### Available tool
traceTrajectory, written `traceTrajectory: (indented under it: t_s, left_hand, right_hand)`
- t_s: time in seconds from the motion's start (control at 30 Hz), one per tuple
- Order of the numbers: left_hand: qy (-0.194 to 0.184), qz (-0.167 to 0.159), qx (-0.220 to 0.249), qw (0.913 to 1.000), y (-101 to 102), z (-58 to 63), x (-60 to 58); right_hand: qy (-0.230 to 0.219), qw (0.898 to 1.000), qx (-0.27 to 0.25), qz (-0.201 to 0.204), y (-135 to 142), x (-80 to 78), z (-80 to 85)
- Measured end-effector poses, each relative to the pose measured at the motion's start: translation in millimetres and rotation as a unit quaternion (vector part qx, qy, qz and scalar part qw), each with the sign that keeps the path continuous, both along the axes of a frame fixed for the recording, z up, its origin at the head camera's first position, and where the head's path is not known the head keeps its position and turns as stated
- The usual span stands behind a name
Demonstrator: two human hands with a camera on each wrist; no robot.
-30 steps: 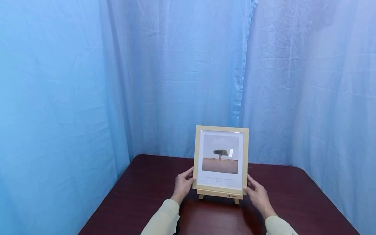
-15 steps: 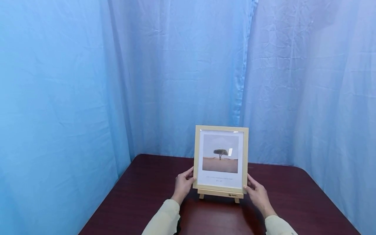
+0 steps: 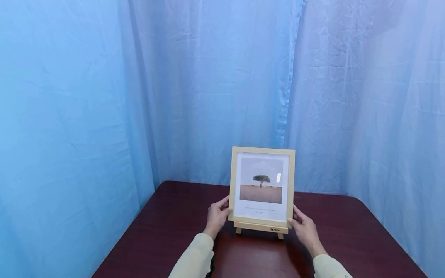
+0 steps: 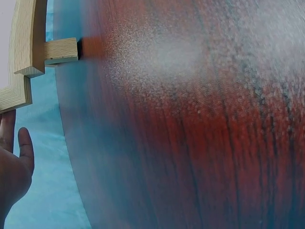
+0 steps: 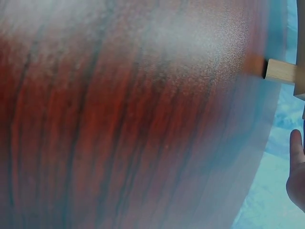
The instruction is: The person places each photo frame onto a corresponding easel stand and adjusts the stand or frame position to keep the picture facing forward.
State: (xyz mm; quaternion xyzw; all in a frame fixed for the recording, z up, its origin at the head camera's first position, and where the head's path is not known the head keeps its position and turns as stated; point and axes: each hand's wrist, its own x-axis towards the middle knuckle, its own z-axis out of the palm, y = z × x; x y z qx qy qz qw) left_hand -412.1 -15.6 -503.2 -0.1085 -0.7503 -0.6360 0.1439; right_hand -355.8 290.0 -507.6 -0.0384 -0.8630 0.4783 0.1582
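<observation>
A pale wooden picture frame (image 3: pixel 262 187) with a print of a lone tree stands upright, leaning back slightly, on a small wooden tabletop easel (image 3: pixel 260 227) in the head view. My left hand (image 3: pixel 216 218) holds its lower left side, the thumb at the front edge and the fingers reaching behind. The lower right side is held by my right hand (image 3: pixel 306 229), the thumb overlapping the front edge. In the left wrist view the fingers of the left hand (image 4: pixel 14 167) meet the corner of the picture frame (image 4: pixel 16 95). The right wrist view shows an easel foot (image 5: pixel 281 71) and the right thumb (image 5: pixel 296 152).
A dark reddish-brown table (image 3: pixel 167 243) with rounded far corners lies underneath and reflects light. Blue curtains (image 3: pixel 215 88) hang behind it and along both sides. Pale sleeves (image 3: pixel 194 255) cover the forearms.
The glare spot on the frame's glass has shifted slightly to the right and up. The whole scene sits a few pixels higher; both hands keep the same places on the frame.
</observation>
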Motion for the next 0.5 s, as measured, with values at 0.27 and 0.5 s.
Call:
traceTrajectory:
  t_s: [0.27, 0.5]
  left_hand:
    - [0.005, -0.005, -0.018, 0.9998, -0.9, 0.5, -0.4]
    - [0.009, -0.010, -0.093, 0.9955, -16.3, -1.0, 2.5]
  right_hand:
    - [-0.001, 1.000, 0.009, -0.004, 0.6, -0.4, 0.4]
    - [-0.009, 0.998, 0.065, 0.016, 9.7, 4.3, 2.9]
